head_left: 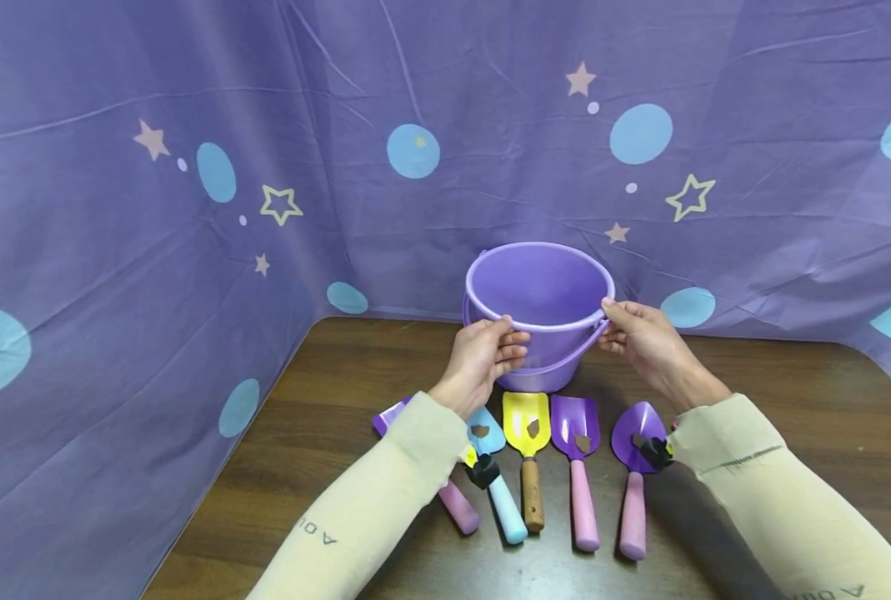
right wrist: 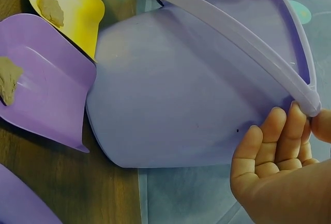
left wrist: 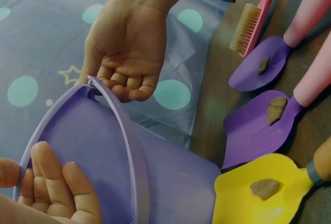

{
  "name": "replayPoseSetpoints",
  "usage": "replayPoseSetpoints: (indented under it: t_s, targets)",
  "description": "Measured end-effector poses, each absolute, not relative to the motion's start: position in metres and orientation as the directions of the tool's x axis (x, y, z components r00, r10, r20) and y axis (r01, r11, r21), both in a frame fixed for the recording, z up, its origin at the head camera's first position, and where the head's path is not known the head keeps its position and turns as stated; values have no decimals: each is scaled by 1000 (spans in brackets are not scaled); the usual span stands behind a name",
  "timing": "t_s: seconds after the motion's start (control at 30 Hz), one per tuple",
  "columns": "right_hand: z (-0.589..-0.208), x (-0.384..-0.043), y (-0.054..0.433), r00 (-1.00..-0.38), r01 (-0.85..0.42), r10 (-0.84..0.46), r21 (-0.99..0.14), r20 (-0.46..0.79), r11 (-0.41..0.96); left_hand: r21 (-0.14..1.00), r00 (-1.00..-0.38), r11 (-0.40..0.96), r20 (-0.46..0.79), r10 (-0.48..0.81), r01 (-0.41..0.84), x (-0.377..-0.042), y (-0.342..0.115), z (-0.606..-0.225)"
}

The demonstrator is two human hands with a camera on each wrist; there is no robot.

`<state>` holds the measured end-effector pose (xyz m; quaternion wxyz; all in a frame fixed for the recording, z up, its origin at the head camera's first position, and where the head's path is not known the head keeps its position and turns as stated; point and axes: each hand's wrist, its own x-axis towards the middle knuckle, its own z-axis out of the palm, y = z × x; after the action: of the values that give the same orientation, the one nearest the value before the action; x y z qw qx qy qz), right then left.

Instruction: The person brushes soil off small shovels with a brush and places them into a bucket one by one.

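A purple bucket [head_left: 538,283] stands upright behind a row of small shovels, its mouth tipped into view. My left hand [head_left: 483,354] pinches the front left of its rim between thumb and fingers. On the right, my right hand [head_left: 651,342] grips the rim where the purple handle [right wrist: 232,30] joins it. That handle hangs down across the bucket's front. Close by the bucket's base lie a yellow shovel [head_left: 523,417] with a wooden handle and a purple square-ended shovel [head_left: 574,421] with a pink handle. The bucket's inside shows no contents.
A blue shovel [head_left: 508,512] and another pink-handled purple tool [head_left: 458,507] lie partly under my left arm. To the right is a rounded purple trowel [head_left: 636,417]. A pink brush [left wrist: 249,27] lies beyond it. Brown lumps sit on several blades. A purple curtain [head_left: 490,183] borders the table.
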<state>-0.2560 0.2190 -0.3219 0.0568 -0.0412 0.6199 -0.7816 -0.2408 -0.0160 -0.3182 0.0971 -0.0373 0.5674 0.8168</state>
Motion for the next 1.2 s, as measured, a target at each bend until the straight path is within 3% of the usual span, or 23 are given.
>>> replayPoseSetpoints:
  t_s: [0.27,0.6,0.9,1.2]
  targets:
    - [-324,-250,230,-989,66,-146,-972,-33,-227,971,-978,-178,-134,160,-162,-234,-20,-325]
    - [-324,-224,265,-989,40,-148,-993,-23,-115,995,-973,92,-52,226,-32,-208,-55,-335]
    - [-330,-199,285,-995,-1,-96,-999,-4,47,988,-967,155,-29,254,11,-186,-78,-345]
    - [-341,-176,303,-998,-38,-56,-945,21,324,941,-938,298,50,344,160,-163,-91,-356]
